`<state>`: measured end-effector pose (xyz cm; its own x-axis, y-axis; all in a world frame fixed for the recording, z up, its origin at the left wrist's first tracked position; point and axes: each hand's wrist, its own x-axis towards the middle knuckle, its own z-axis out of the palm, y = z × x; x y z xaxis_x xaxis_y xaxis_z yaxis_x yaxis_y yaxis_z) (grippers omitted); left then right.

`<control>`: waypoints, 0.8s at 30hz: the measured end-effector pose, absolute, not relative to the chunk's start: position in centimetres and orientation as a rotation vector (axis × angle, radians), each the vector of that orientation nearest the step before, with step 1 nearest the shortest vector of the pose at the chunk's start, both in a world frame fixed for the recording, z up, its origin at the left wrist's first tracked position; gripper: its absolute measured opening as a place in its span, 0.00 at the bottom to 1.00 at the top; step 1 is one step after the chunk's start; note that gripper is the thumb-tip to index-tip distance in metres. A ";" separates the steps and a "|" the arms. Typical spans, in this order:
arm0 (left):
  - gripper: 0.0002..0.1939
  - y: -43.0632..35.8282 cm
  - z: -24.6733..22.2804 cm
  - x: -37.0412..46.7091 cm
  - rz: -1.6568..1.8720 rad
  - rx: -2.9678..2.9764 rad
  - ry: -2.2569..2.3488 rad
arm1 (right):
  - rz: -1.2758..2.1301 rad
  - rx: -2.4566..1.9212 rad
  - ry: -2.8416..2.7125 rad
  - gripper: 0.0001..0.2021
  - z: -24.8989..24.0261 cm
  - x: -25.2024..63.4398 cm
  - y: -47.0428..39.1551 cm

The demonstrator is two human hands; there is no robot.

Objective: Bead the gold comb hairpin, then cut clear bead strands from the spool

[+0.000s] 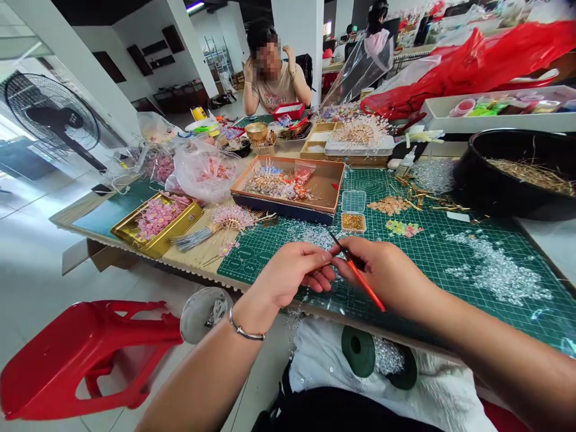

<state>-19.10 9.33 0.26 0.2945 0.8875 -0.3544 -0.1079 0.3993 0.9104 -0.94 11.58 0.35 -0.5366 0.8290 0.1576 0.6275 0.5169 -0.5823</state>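
Over the front of the green cutting mat (243,255), my left hand (299,270) is closed in a pinch, its fingertips against those of my right hand. Whatever is pinched there is too small to make out. My right hand (382,270) holds pliers with orange handles (366,285), their dark tip pointing up and away. Clear beads (315,235) lie just behind the hands, and a larger pile of clear beads (508,273) spreads to the right. A small clear box of gold beads (353,222) sits open beyond my right hand.
An open box (288,207) of beaded sprays stands mid-table, with a gold tin (155,225) of pink flowers to its left. A black bowl (517,174) is at right. Across the table sits a person (276,87). A red stool (85,360) and a bin (204,315) are lower left.
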 end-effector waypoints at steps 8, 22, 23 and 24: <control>0.14 4.5 0.6 -20.4 0.749 0.951 0.955 | 0.640 -1.181 -2.091 0.09 3.9 0.7 8.8; 0.10 0.6 1.9 -22.2 0.698 1.109 1.137 | 0.772 -1.385 -1.772 0.15 3.8 4.4 6.4; 0.10 0.7 1.9 -22.2 0.694 1.112 1.133 | 0.763 -1.385 -1.758 0.15 3.6 4.6 6.5; 0.10 0.7 1.9 -22.2 0.688 1.113 1.129 | 0.754 -1.387 -1.741 0.14 3.5 4.8 6.6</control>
<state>-22.16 0.73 1.87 0.3231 0.8799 -0.3484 0.0937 0.3366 0.9370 4.76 6.63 3.48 -0.1100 0.9725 0.2051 0.5163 0.2322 -0.8243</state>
